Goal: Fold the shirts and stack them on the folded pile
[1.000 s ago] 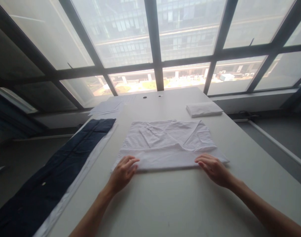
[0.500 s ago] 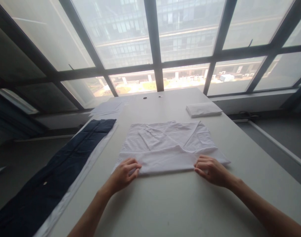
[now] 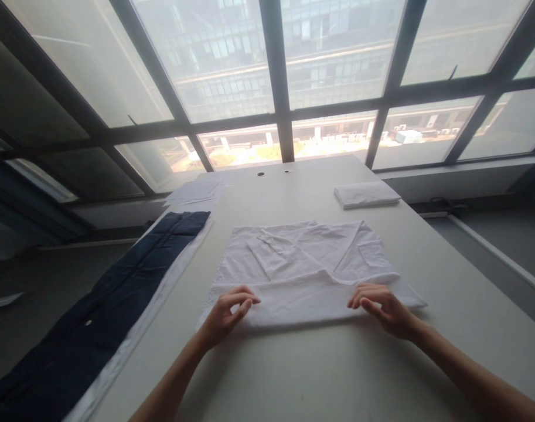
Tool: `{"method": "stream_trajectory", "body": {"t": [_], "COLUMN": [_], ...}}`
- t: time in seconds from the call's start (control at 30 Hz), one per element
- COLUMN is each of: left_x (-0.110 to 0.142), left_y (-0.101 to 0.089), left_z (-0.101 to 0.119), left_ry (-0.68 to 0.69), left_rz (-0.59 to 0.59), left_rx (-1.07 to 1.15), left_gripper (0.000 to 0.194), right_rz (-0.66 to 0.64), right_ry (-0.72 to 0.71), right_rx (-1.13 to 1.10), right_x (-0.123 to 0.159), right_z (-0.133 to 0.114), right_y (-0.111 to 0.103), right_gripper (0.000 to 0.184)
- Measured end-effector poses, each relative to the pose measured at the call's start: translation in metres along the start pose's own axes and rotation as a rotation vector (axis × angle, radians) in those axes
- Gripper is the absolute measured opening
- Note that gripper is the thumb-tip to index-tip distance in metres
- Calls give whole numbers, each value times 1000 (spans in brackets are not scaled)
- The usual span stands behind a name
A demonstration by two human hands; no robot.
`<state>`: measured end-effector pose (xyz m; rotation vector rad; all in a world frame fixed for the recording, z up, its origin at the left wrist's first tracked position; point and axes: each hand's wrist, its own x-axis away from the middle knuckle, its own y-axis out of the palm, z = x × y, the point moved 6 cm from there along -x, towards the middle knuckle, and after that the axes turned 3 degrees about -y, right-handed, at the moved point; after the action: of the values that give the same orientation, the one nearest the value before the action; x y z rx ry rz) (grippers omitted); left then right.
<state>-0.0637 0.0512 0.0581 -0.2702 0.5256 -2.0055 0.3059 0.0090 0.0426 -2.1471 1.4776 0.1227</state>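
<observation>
A white cloth garment [image 3: 302, 249] lies spread on the white table in front of me, with crossing diagonal seams on its upper part. Its near edge is turned up into a flat band. At the left end of this band is my left hand [image 3: 228, 310], thumb and fingers apart, nothing pinched between them. My right hand [image 3: 384, 308] hovers over or lightly touches the band's right part, its fingers bent loosely and the thumb separate. Whether the fingertips press on the cloth is hard to tell.
Dark navy trousers [image 3: 130, 287] lie along the table's left side over a white cloth [image 3: 162, 299]. White sheets [image 3: 194, 190] lie at the far left. A folded white cloth [image 3: 366, 194] sits near the right edge. The table [image 3: 302, 369] reaches to large windows.
The garment's near edge has come a little closer to me. Both hands have loosened from their closed grip on that edge, thumbs parting from the fingers. The view has shifted slightly.
</observation>
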Motion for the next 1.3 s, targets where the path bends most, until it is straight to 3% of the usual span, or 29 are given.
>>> {"method": "stream_trajectory", "body": {"t": [0.07, 0.17, 0.23, 0.33, 0.53, 0.73, 0.93, 1.13, 1.3], "left_x": [1, 2, 1, -2, -1, -2, 3, 10, 12], "left_y": [10, 34, 43, 44, 37, 16, -7, -22, -25], "left_z": [-9, -19, -24, -29, -32, -46, -58, -63, -63], "left_ry": [-137, -353, -447, -509, -540, -547, -588, -597, -597], "left_rz": [19, -89, -162, -233, -285, -211, -218, -213, -200], "left_rx": [394, 848, 994, 1120, 1199, 1245, 1283, 1242, 1193], "left_gripper": [37, 46, 47, 48, 49, 53, 53, 51, 53], "right_rz": [-11, -106, -130, -29, 34, 30, 2, 73, 262], "right_ry": [106, 281, 387, 503, 592, 592, 598, 578, 579], "right_rx": [-293, -695, -845, -966, -1050, -1066, -1070, -1047, -979], "right_x": [1, 3, 3, 3, 4, 5, 4, 10, 22], "right_z": [4, 10, 18, 37, 59, 57, 51, 61, 83], "right_y": [9, 27, 34, 28, 12, 12, 3, -35, -80], "right_gripper": [51, 66, 70, 72, 71, 70, 68, 58, 51]}}
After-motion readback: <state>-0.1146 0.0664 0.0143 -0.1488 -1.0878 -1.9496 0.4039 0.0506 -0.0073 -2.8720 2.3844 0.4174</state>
